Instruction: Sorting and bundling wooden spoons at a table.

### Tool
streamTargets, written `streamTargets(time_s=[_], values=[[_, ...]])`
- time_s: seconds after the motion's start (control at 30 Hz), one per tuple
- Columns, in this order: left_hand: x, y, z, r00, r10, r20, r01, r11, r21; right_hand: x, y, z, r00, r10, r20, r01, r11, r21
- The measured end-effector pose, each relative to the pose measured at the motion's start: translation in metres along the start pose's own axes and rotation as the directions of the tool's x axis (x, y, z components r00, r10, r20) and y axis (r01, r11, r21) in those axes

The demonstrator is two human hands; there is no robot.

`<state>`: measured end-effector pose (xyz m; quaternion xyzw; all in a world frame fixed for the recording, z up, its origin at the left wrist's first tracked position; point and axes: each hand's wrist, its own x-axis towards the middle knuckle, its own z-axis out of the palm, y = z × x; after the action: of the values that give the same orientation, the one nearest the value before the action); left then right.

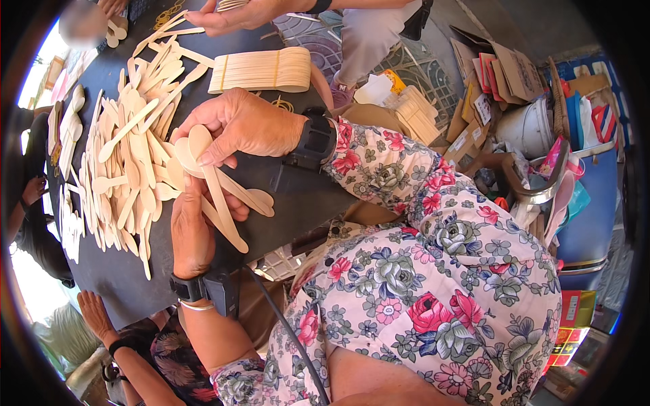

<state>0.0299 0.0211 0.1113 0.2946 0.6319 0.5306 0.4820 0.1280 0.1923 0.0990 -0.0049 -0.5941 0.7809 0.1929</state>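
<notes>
Several flat pale wooden spoons [218, 196] are fanned out between my two hands. My left hand [188, 227] is closed around their lower part, its fingers partly hidden beneath them. From above, my right hand [247, 125] pinches a spoon near its bowl, thumb on top. Just left of both hands a large loose heap of wooden spoons [128, 169] spreads over the dark table [308, 189]. Beyond my right hand lies a neat stack of wooden spoons [264, 70], bound with rubber bands. A few loose rubber bands [282, 104] sit beside my right wrist.
Across the table, another person's hand [233, 17] holds spoons. A second person's hand [97, 314] rests at the table's lower left edge. More bundled spoons [70, 128] lie at the far left. Cardboard [508, 68], a white bucket [525, 125] and a blue chair [589, 216] stand to the right.
</notes>
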Motion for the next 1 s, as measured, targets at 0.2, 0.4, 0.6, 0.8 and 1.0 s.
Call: streamTargets(time_s=[0.2,0.4,0.6,0.8,1.0], values=[[-0.008,-0.002,-0.001,0.996,0.057,-0.061,-0.065,0.989,-0.13,0.009,0.002,0.01,0.996,-0.025,0.081,0.028,0.999,-0.034],[-0.004,-0.004,0.008,0.998,0.057,0.018,-0.05,0.963,-0.265,0.006,0.008,0.008,1.0,-0.003,-0.004,0.002,0.999,-0.041],[-0.008,-0.004,-0.001,0.998,0.023,-0.065,-0.04,0.962,-0.271,0.012,0.014,0.011,1.0,-0.017,0.025,0.017,1.0,0.015],[-0.002,-0.002,0.002,0.994,0.011,-0.11,-0.038,0.968,-0.25,0.004,0.012,0.005,1.0,-0.01,-0.021,0.01,0.999,0.037],[-0.005,-0.003,-0.004,0.98,0.074,-0.187,-0.101,0.985,-0.139,0.006,0.003,0.012,0.999,0.008,-0.045,-0.008,1.0,-0.004]])
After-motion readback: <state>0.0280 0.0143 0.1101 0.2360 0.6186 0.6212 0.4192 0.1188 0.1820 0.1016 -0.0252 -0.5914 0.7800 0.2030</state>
